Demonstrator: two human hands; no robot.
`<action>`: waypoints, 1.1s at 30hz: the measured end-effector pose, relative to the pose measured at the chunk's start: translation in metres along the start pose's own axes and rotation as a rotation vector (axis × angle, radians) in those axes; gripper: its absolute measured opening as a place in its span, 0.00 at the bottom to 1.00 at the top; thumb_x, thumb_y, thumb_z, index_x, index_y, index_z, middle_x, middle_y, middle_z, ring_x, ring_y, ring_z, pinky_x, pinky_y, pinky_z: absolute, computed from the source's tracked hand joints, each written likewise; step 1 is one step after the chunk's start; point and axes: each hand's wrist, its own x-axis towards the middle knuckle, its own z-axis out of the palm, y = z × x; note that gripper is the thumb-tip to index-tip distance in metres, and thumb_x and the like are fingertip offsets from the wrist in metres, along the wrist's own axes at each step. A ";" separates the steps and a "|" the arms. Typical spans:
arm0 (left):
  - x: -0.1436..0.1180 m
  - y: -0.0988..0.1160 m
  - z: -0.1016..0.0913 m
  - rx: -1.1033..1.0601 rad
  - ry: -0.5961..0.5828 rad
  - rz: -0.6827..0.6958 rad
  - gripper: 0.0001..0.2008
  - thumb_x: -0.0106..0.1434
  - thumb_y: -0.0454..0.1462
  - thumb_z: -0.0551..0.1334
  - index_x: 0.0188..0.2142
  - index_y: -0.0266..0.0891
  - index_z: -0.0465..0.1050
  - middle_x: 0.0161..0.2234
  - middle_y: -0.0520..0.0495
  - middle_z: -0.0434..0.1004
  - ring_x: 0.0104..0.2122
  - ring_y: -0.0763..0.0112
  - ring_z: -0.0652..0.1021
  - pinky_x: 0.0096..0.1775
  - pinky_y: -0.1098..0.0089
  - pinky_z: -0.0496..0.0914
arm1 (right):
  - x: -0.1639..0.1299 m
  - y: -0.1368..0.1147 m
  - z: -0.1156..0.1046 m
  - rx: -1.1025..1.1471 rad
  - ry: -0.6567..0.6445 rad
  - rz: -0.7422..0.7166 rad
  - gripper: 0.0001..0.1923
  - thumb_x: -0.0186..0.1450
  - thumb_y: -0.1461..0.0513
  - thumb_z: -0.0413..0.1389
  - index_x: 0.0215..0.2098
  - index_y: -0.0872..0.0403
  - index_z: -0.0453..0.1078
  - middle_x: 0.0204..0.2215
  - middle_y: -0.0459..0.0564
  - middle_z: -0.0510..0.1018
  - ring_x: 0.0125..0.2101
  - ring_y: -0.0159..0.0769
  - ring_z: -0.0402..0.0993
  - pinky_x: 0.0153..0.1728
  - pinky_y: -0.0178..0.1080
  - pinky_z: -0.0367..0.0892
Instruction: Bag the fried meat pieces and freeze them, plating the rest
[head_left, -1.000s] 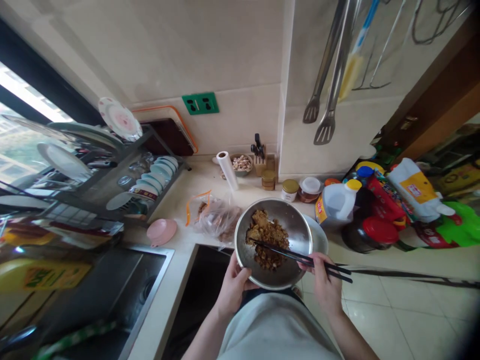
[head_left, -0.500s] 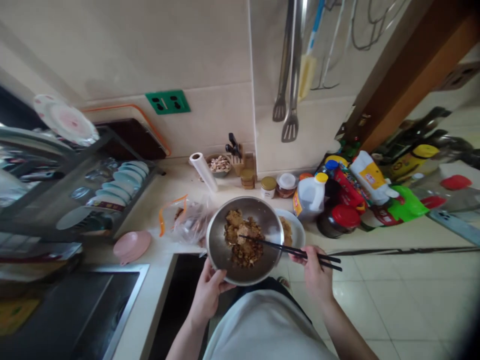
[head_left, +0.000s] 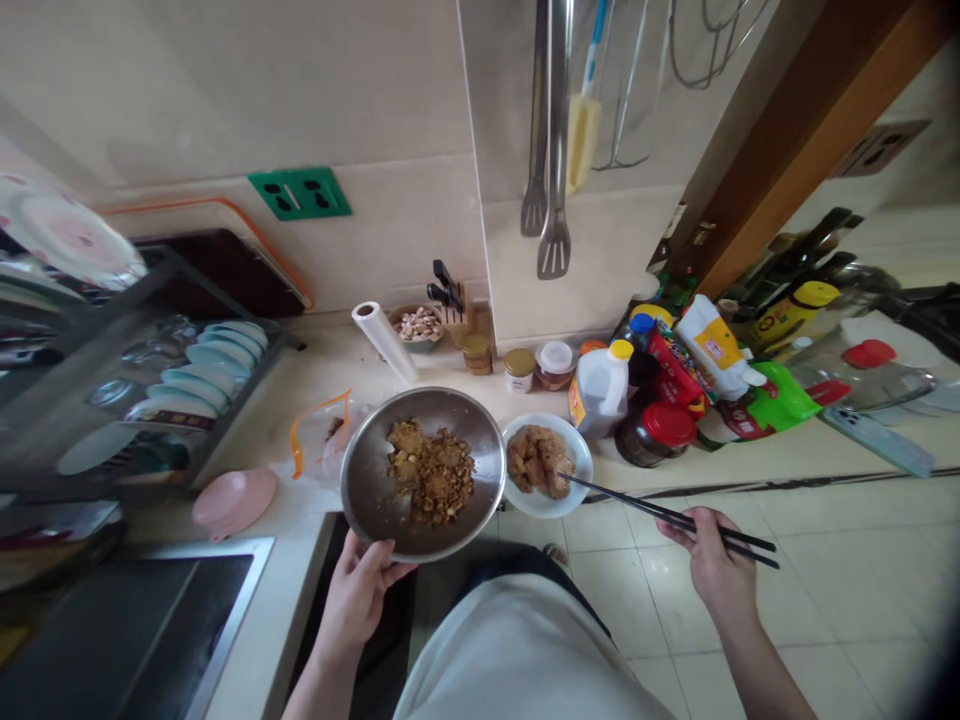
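My left hand [head_left: 364,588] grips the near rim of a metal mixing bowl [head_left: 367,500], thumb on top and fingers beneath. A crumbly brown mixture [head_left: 442,485] with a paler clump lies inside it. My right hand [head_left: 716,560] is closed around a pair of black chopsticks [head_left: 660,512], held out to the right. Their tips touch brown pieces of food [head_left: 538,460], which look like meat, on a white plate [head_left: 583,490]. That plate sits just right of the bowl on the counter.
A plastic bag [head_left: 322,440] lies left of the bowl, near a pink dish [head_left: 234,500] and a sink [head_left: 259,560]. Behind stand a white roll [head_left: 386,342], small jars [head_left: 519,370] and a jug [head_left: 600,390]. A dish rack [head_left: 277,350] stands at left.
The chopsticks have left the bowl and moved right to the food on the plate. The bowl has shifted left with my left hand, uncovering the plate. The view has turned slightly right.
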 end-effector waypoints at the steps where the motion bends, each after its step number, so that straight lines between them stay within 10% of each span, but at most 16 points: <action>1: 0.000 -0.001 0.001 -0.003 -0.001 -0.005 0.23 0.36 0.37 0.75 0.31 0.40 0.68 0.17 0.63 0.65 0.18 0.78 0.71 0.25 0.70 0.78 | 0.003 0.003 -0.001 -0.008 -0.015 0.012 0.20 0.51 0.49 0.68 0.26 0.56 0.70 0.20 0.44 0.76 0.19 0.37 0.77 0.24 0.42 0.79; 10: -0.003 -0.007 0.004 0.029 -0.042 -0.015 0.22 0.39 0.38 0.74 0.34 0.40 0.68 0.19 0.62 0.68 0.20 0.74 0.75 0.27 0.67 0.78 | 0.020 0.009 0.016 -0.125 -0.202 0.084 0.23 0.48 0.45 0.67 0.27 0.55 0.72 0.23 0.47 0.78 0.22 0.41 0.79 0.28 0.42 0.80; 27: -0.001 -0.007 0.012 0.029 -0.074 -0.009 0.22 0.42 0.37 0.74 0.35 0.40 0.68 0.22 0.61 0.71 0.22 0.75 0.74 0.28 0.65 0.79 | 0.005 -0.008 0.010 -0.190 -0.156 0.069 0.23 0.46 0.45 0.68 0.26 0.55 0.73 0.23 0.48 0.78 0.20 0.40 0.77 0.24 0.42 0.79; 33: -0.009 -0.007 0.026 0.038 -0.106 -0.024 0.20 0.46 0.36 0.70 0.39 0.40 0.67 0.24 0.59 0.71 0.23 0.74 0.75 0.27 0.66 0.78 | -0.001 -0.035 0.012 -0.087 -0.067 -0.151 0.18 0.53 0.49 0.66 0.28 0.54 0.72 0.23 0.46 0.76 0.19 0.39 0.77 0.22 0.41 0.78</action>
